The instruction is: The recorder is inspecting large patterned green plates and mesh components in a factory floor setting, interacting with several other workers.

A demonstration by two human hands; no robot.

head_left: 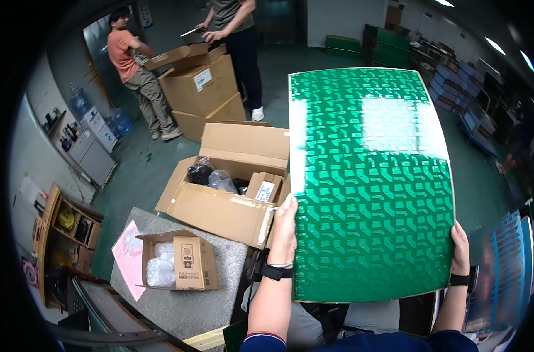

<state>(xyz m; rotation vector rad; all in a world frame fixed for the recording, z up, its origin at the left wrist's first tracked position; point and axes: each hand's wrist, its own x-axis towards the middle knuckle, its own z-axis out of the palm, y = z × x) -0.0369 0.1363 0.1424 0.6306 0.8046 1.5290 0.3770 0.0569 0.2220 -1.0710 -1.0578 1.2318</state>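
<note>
A large green circuit board panel (372, 223) with rows of small repeated traces is held up in front of me, glare whitening its upper right part. My left hand (284, 229) grips its left edge, with the thumb along the side and the other fingers hidden behind. At the opposite edge, my right hand (459, 249) is closed on the panel in the same way. Both wrists wear black straps. Left of the panel stands an open cardboard box (220, 202) with bagged items and a smaller carton inside.
On a grey speckled table (226, 264) lie a small open carton (196, 264) and a pink sheet (126, 246). Two people stand by stacked cardboard boxes (202, 88) at the back. Blue panels (501, 270) stand upright at my right. A wooden shelf (73, 226) is at far left.
</note>
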